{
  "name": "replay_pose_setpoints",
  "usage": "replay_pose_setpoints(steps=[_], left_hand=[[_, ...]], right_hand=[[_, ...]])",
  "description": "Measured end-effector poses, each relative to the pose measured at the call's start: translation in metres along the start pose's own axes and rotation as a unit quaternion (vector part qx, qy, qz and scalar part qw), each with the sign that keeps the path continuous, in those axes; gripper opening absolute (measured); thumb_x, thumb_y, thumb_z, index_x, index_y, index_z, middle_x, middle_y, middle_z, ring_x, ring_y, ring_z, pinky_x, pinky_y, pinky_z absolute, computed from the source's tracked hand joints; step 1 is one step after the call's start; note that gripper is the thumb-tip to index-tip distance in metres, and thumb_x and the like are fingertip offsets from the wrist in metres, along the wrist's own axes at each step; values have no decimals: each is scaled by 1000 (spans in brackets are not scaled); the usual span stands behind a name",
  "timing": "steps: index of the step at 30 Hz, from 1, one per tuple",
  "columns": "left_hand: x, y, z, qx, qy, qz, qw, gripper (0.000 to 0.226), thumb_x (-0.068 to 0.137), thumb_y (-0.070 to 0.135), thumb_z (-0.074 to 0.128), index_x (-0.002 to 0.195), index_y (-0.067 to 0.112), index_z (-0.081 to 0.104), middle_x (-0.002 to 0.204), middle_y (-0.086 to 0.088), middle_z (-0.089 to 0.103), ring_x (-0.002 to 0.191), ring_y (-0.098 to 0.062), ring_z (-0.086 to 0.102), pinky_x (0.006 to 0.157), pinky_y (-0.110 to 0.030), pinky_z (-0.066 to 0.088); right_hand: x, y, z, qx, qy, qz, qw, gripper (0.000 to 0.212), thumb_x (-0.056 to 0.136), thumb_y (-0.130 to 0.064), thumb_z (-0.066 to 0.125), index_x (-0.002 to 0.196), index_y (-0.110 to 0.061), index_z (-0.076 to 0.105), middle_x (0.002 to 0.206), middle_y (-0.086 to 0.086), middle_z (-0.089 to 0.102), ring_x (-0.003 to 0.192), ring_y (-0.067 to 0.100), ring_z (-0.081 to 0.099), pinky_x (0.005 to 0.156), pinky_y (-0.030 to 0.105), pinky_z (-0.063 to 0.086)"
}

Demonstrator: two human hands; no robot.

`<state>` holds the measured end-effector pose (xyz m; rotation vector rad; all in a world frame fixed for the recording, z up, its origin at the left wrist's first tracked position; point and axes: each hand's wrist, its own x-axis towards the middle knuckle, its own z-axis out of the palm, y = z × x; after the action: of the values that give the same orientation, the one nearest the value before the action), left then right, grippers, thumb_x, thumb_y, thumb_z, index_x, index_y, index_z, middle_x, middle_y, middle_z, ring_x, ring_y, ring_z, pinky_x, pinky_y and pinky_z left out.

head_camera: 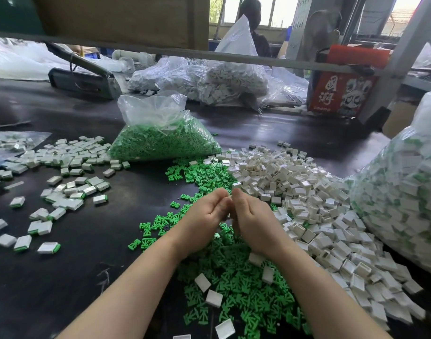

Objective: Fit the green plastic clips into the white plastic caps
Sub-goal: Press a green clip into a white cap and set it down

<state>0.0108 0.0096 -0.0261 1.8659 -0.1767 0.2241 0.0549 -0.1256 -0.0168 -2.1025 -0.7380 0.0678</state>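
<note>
Loose green clips (236,285) heaped on the dark table beside a white caps (314,204) pile.

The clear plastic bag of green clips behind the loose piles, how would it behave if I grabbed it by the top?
The clear plastic bag of green clips would probably sag and reshape, since it lies slumped. Its open, crumpled top suggests clips might spill if tipped.

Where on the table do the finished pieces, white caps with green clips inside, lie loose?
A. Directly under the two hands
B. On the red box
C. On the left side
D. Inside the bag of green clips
C: the finished pieces, white with a green edge, are scattered on the left side of the table, apart from the piles of loose clips and caps.
</note>
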Motion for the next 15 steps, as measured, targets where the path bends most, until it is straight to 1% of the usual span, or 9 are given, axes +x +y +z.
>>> replay_pose_setpoints(steps=[1, 3, 5, 6, 8, 10, 12, 13, 15], left_hand=[[0, 1, -2, -8, 17, -2, 1000, 23, 102, 28, 46, 90, 13, 58, 78, 6, 57, 75, -7, 54, 69, -25, 47], [1, 4, -3, -50, 58, -10, 997, 24, 95, 38, 51, 92, 17, 63, 80, 9, 62, 81, -8, 57, 73, -24, 49], [1, 7, -2, -86, 89, -14, 992, 28, 89, 40, 55, 103, 20, 67, 94, 11, 69, 91, -4, 63, 79, -14, 47], [1, 8, -1, -95, 94, -15, 991, 30, 88, 39, 56, 108, 21, 68, 102, 4, 69, 94, -6, 65, 78, -13, 48], [0, 9, 3, -105, 85, -17, 991, 28, 89, 36, 57, 110, 24, 69, 103, -8, 65, 84, -20, 66, 65, -22, 51], [0, 10, 6, -122, 78, -20, 989, 22, 93, 32, 59, 110, 22, 69, 86, -15, 64, 66, -29, 56, 49, -28, 44], [1, 11, 7, -146, 83, -14, 986, 20, 94, 27, 60, 109, 17, 69, 79, -13, 70, 67, -24, 62, 52, -25, 44], [1, 12, 8, -150, 88, -1, 985, 21, 93, 24, 58, 107, 15, 69, 74, -4, 72, 66, -15, 65, 53, -22, 46], [0, 14, 7, -133, 103, 31, 985, 16, 92, 18, 56, 100, 13, 69, 59, 12, 65, 50, 0, 58, 47, -15, 44]], right_hand=[[1, 0, -2, 71, -4, 30, 997, 58, 101, -52, 20, 68, -18, 54, 61, 0, 58, 57, 14, 52, 62, 36, 42], [2, -1, -7, 217, -15, 92, 972, 65, 101, -53, 20, 70, -13, 59, 58, 9, 60, 49, 15, 51, 55, 30, 39], [3, -1, -10, 294, -50, 125, 946, 70, 97, -60, 20, 78, -10, 64, 61, 14, 63, 45, 12, 48, 47, 22, 34], [3, -2, -10, 318, -78, 128, 936, 73, 95, -64, 20, 84, -9, 66, 65, 18, 64, 47, 12, 46, 45, 22, 30], [3, -2, -7, 360, -118, 112, 919, 69, 94, -63, 24, 97, -8, 65, 74, 22, 65, 53, 14, 44, 48, 25, 26], [2, -2, -3, 400, -128, 96, 902, 58, 95, -57, 32, 100, -8, 64, 76, 19, 63, 58, 16, 44, 51, 27, 27], [2, -3, -2, 440, -134, 94, 883, 52, 93, -54, 38, 101, -10, 65, 80, 16, 60, 60, 15, 44, 53, 27, 29], [2, -3, -3, 458, -141, 94, 873, 50, 92, -54, 40, 103, -11, 64, 86, 17, 59, 60, 14, 45, 53, 26, 30], [2, -4, -4, 488, -159, 97, 853, 49, 92, -52, 42, 108, -11, 63, 101, 22, 55, 60, 12, 45, 53, 24, 33]])
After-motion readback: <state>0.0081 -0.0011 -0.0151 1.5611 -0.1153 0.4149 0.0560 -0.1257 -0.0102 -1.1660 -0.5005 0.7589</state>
